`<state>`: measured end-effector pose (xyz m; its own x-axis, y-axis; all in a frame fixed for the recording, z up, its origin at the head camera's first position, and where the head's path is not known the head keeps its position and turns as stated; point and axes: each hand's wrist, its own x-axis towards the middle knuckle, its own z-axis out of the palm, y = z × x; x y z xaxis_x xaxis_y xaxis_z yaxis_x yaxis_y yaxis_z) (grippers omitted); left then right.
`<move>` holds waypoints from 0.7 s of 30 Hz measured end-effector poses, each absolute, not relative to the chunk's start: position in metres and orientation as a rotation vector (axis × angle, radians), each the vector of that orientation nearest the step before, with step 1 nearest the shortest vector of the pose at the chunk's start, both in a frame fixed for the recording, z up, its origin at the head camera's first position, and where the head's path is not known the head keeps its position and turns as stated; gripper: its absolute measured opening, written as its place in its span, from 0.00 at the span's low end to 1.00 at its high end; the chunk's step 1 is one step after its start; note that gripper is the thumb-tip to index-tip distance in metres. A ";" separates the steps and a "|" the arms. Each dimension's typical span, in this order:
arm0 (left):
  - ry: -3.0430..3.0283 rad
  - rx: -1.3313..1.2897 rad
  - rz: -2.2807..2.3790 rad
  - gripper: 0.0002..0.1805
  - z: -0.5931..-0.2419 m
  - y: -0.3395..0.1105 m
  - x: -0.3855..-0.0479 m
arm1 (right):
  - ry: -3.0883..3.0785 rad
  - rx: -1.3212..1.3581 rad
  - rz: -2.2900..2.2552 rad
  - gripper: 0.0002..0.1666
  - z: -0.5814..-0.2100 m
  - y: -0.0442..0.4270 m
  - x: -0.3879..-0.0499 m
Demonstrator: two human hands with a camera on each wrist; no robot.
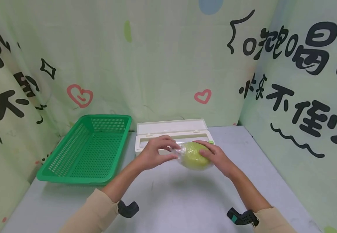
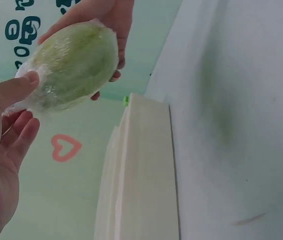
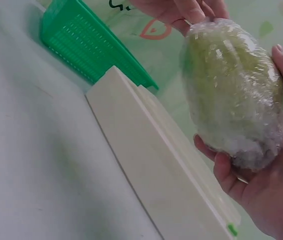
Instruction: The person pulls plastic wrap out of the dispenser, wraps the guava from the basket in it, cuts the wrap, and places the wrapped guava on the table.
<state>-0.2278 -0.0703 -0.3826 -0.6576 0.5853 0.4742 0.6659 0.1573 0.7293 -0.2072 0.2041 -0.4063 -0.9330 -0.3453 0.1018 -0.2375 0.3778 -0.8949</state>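
A yellow-green, oval fruit (image 1: 194, 159), perhaps a melon, is held above the table in front of a white box. Clear plastic wrap (image 2: 36, 90) covers it, crinkled and gathered at its ends. My right hand (image 1: 220, 160) grips the fruit at its right end, fingers and thumb curled around it in the right wrist view. At the opposite end my left hand (image 1: 154, 154) pinches the gathered wrap between thumb and fingers. Just behind the hands stands the long white box (image 1: 171, 127) with its lid raised; a small green piece (image 3: 232, 230) shows at its right end.
A green perforated plastic basket (image 1: 78, 179) stands at the left of the light-coloured table (image 1: 191, 207), close to my left forearm. Printed curtains (image 1: 162, 64) hang behind the table and along both sides.
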 end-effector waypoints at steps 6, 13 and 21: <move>-2.241 -1.341 -1.398 0.24 -0.383 -0.066 -0.225 | 2.466 -0.443 -1.689 0.28 -0.407 0.207 -0.208; -2.059 -1.374 -1.415 0.12 -0.384 -0.061 -0.219 | 2.225 -0.400 -1.768 0.31 -0.407 0.201 -0.208; -1.996 -1.379 -1.521 0.10 -0.390 -0.053 -0.216 | 2.062 -0.293 -1.802 0.38 -0.405 0.200 -0.205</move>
<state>-0.2165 -0.0533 -0.3897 -0.5067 0.5122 0.6935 0.8044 -0.0086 0.5941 -0.2046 0.1999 -0.4053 -0.9043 -0.4003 -0.1486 0.0937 0.1536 -0.9837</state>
